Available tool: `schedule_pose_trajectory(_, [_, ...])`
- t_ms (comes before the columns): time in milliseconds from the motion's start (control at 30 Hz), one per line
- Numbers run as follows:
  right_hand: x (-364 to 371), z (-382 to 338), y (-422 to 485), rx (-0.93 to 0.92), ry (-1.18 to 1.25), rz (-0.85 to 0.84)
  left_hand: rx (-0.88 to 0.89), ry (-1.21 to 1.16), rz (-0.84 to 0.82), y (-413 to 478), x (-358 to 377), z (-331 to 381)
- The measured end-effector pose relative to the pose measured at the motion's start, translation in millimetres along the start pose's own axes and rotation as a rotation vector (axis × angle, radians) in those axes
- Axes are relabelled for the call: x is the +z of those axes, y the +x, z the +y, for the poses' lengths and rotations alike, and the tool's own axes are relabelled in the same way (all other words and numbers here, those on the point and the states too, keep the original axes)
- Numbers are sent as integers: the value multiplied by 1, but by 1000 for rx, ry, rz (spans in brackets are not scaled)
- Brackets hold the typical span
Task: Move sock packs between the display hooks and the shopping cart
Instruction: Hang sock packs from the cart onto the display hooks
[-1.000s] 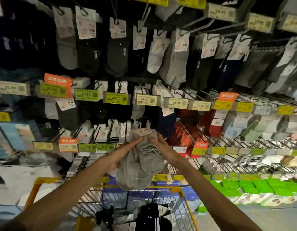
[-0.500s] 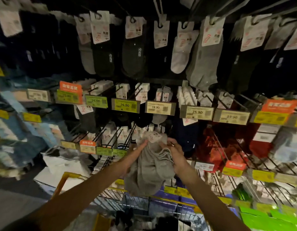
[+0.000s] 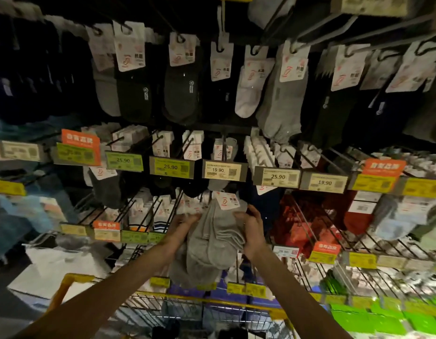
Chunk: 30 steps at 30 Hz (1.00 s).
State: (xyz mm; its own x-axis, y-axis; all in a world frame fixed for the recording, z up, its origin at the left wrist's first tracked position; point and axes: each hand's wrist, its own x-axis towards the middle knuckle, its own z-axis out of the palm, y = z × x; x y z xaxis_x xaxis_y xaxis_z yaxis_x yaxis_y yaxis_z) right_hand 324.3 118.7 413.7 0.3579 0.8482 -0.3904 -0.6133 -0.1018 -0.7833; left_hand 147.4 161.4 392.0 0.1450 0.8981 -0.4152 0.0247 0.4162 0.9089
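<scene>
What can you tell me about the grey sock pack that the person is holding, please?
The grey sock pack is a bundle of several light grey low-cut socks in soft knit, cuffs layered, topped by a white card header with a red foot logo. It hangs header-up before the hook rack, above the yellow-rimmed shopping cart. The left hand holds its left edge and the right hand grips its right edge.

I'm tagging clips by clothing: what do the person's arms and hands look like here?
Both forearms are bare as far as the frame shows: no sleeves, gloves, watch or wristband on the left hand or right hand. A possible ring on the right hand is too blurred to confirm.
</scene>
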Motion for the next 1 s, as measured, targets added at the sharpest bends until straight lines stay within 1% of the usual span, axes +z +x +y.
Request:
schedule_pose_trajectory(67, [8,-3,-2,-14,-133,40,69,181,19,0,2,2])
schedule_pose_trajectory(167, [19,-8,-7,-49,-214,72,169,398,12,-4,5,3])
schedule_pose_trajectory(333, [26,-9,-3,-95,-296,89,225,578,9,-10,3,10])
schedule_pose_trajectory(433, [32,-9,-3,-98,-282,49,257,616,-2,-6,-4,10])
schedule_pose_trajectory(567, [36,-15,-6,-122,-258,-78,304,666,28,-2,-10,13])
schedule_pose_trajectory(767, [35,-27,-9,-184,-219,-233,330,616,22,-2,-17,18])
schedule_pose_trajectory(867, [37,-32,-9,-210,-221,-253,367,664,32,2,-17,23])
schedule_pose_trajectory(1000, [45,-36,-8,-241,-189,-241,421,679,36,7,-14,35])
